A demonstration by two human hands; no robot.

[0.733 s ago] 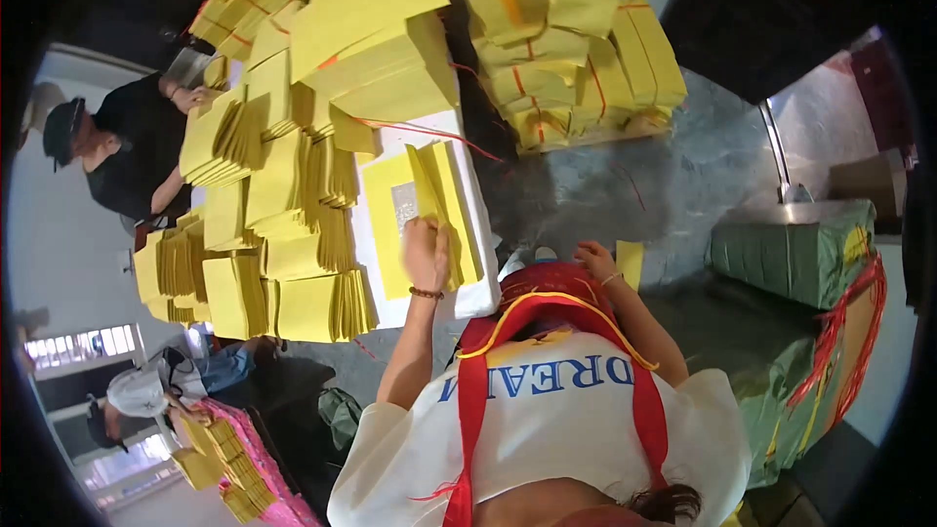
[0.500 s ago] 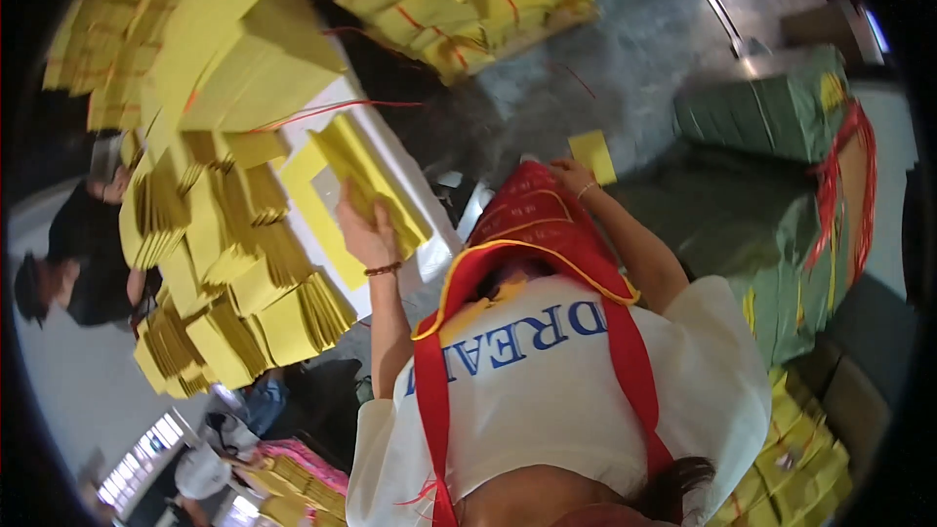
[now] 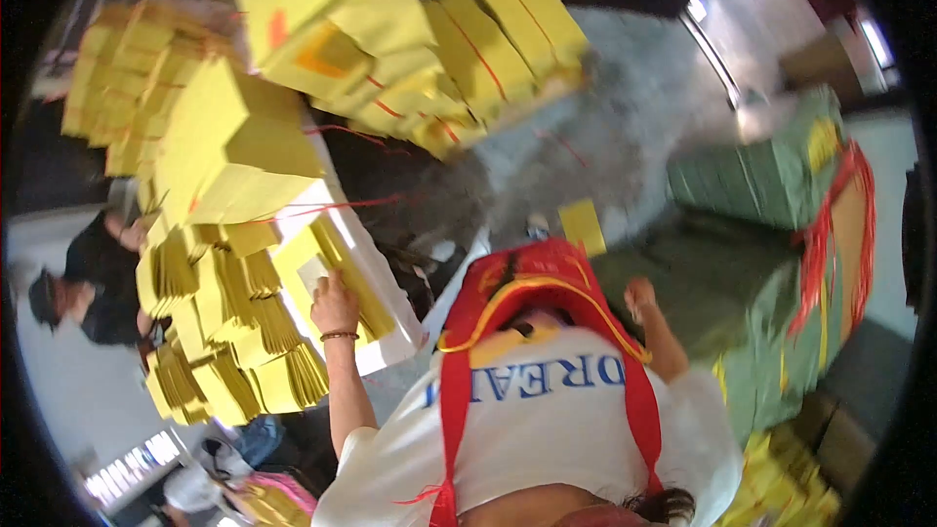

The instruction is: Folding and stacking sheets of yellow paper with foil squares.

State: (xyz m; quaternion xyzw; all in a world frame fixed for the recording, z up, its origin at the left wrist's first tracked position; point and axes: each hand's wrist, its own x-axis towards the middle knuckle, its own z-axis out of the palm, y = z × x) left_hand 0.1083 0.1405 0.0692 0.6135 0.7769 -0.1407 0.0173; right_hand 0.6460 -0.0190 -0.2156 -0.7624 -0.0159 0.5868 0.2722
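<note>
Some yellow paper (image 3: 338,250) with a silver patch (image 3: 312,271) lies on the white table (image 3: 394,345), at nine o'clock from the red apron (image 3: 517,271). The left hand (image 3: 335,308) has its fingertips at the patch; whether they pinch, I cannot tell. The right hand (image 3: 640,298), at the apron's three o'clock, has its fingers curled together.

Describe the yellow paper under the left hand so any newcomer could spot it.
Left of the red apron lies a white work surface. The left hand touches the yellow paper on it. Unlike the yellow bundles to its left, this one shows a pale patch.
</note>
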